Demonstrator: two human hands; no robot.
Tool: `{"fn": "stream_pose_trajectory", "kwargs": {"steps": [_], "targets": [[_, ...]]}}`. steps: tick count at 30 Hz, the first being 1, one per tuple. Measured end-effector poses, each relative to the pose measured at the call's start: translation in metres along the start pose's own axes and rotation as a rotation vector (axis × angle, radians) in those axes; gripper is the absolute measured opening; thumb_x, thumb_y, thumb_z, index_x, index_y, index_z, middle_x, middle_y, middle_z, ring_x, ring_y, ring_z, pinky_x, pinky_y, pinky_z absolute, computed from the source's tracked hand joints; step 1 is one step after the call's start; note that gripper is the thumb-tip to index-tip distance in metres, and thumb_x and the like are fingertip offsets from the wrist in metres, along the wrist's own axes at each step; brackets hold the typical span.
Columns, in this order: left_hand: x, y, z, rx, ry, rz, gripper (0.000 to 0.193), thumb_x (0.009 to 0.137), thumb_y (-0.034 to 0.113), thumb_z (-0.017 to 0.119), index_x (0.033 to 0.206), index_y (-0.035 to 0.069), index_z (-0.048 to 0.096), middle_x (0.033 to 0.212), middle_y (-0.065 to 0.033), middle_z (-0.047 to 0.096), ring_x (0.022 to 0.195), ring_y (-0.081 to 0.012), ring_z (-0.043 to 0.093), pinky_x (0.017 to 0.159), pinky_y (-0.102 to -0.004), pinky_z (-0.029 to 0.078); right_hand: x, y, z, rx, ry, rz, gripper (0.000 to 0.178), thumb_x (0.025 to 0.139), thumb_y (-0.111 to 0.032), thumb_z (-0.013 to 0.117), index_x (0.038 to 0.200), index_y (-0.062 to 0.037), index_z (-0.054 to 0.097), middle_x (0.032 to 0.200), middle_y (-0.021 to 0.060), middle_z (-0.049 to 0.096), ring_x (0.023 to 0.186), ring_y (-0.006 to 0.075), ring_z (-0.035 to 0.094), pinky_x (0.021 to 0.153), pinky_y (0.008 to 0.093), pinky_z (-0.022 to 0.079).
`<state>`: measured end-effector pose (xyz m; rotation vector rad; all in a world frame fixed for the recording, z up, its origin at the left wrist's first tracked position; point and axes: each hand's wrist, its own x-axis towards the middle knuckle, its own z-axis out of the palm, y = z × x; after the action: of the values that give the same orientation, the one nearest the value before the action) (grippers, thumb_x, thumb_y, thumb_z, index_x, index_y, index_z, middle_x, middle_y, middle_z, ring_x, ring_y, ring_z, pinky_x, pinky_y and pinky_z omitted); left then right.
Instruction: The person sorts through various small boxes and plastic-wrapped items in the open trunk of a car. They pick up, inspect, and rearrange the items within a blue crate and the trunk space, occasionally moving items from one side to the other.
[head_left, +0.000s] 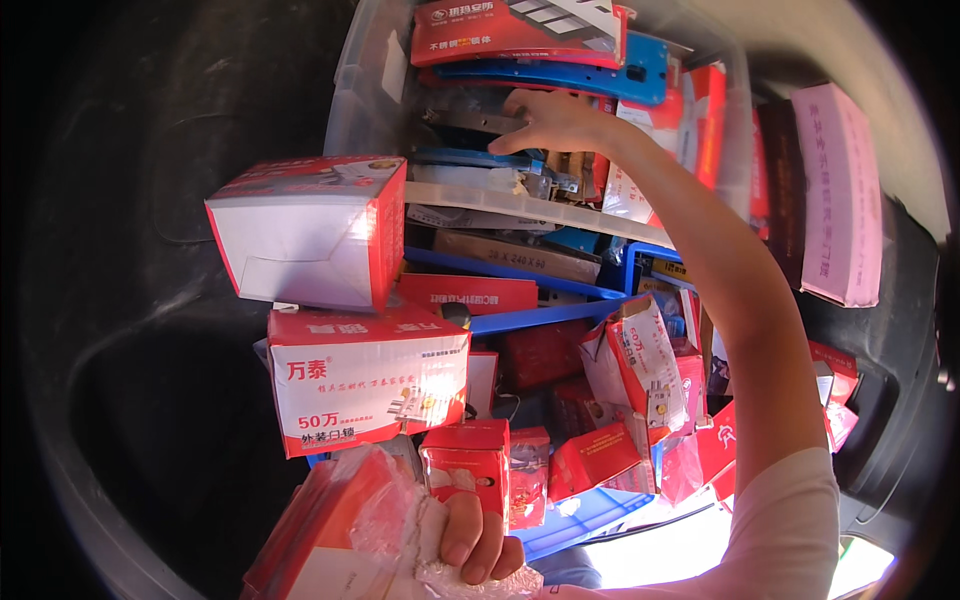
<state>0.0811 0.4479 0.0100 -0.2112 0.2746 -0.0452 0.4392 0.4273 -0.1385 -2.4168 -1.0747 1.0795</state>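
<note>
My left hand (478, 540) is at the bottom, fingers curled over the edge of a bundle of red and white packets (335, 530) in clear plastic wrap. My right arm stretches up into a translucent plastic bin (560, 212). Inside it, my right hand (560, 122) has thumb and forefinger spread around the end of a grey metal strip (465, 122); a firm grip on it does not show. Just behind that hand lies a blue flat piece (570, 75), and a red and white box (515, 30) rests on top. More blue-wrapped pieces (480, 160) lie below the thumb.
Two red and white boxes, an upper one (300, 250) and a lower one (370, 380), are stacked left of the bin. Several small red boxes (600, 460) lie jumbled around blue plastic crates (575, 520). A pink box (840, 195) stands at the right, beside black vehicle-like trim (860, 370).
</note>
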Motion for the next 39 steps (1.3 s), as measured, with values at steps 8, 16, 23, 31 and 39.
{"fn": "stream_pose_trajectory", "kwargs": {"steps": [8, 16, 23, 31, 39], "targets": [[0.0, 0.0, 0.0, -0.005, -0.008, -0.02, 0.039, 0.085, 0.045, 0.052, 0.115, 0.02, 0.048, 0.117, -0.0052, 0.038, 0.106, -0.0204, 0.039, 0.089, -0.0393, 0.029, 0.01, -0.048, 0.019, -0.671, -0.288, 0.046, 0.096, 0.057, -0.033, 0.075, 0.139, -0.017, 0.028, 0.133, 0.0122, 0.039, 0.12, 0.0318, 0.042, 0.092, 0.0408, 0.041], [0.005, 0.008, 0.0, -0.005, -0.027, -0.015, 0.038, 0.085, 0.044, 0.052, 0.113, 0.019, 0.049, 0.113, -0.0044, 0.039, 0.102, -0.0194, 0.04, 0.086, -0.0386, 0.029, 0.014, -0.054, 0.024, -0.623, -0.261, 0.011, 0.096, 0.058, -0.019, 0.071, 0.141, -0.0217, 0.023, 0.132, 0.0134, 0.038, 0.116, 0.0317, 0.045, 0.09, 0.0419, 0.041], [0.004, 0.011, -0.002, -0.001, -0.049, -0.015, 0.037, 0.085, 0.044, 0.052, 0.111, 0.018, 0.05, 0.11, -0.0037, 0.04, 0.099, -0.0186, 0.041, 0.084, -0.0379, 0.029, 0.017, -0.035, 0.053, -0.861, -0.004, -0.085, 0.088, 0.064, -0.022, 0.069, 0.141, -0.023, 0.026, 0.127, 0.0165, 0.041, 0.109, 0.0324, 0.048, 0.085, 0.0428, 0.042], [0.005, 0.01, -0.002, 0.01, -0.071, -0.026, 0.036, 0.085, 0.044, 0.053, 0.109, 0.017, 0.05, 0.106, -0.003, 0.041, 0.095, -0.0177, 0.042, 0.082, -0.0372, 0.029, 0.023, -0.024, 0.046, -0.614, -0.008, -0.007, 0.094, 0.053, -0.017, 0.071, 0.138, -0.0268, 0.031, 0.114, 0.0159, 0.049, 0.107, 0.0315, 0.049, 0.082, 0.044, 0.041], [0.004, 0.016, -0.007, 0.014, -0.053, -0.016, 0.035, 0.085, 0.043, 0.053, 0.107, 0.016, 0.051, 0.103, -0.0022, 0.043, 0.092, -0.0167, 0.043, 0.079, -0.0364, 0.029, 0.021, -0.038, 0.005, -0.681, 0.167, -0.135, 0.086, 0.058, -0.025, 0.076, 0.134, -0.0345, 0.036, 0.11, 0.015, 0.054, 0.106, 0.0314, 0.052, 0.084, 0.0442, 0.043]]}}
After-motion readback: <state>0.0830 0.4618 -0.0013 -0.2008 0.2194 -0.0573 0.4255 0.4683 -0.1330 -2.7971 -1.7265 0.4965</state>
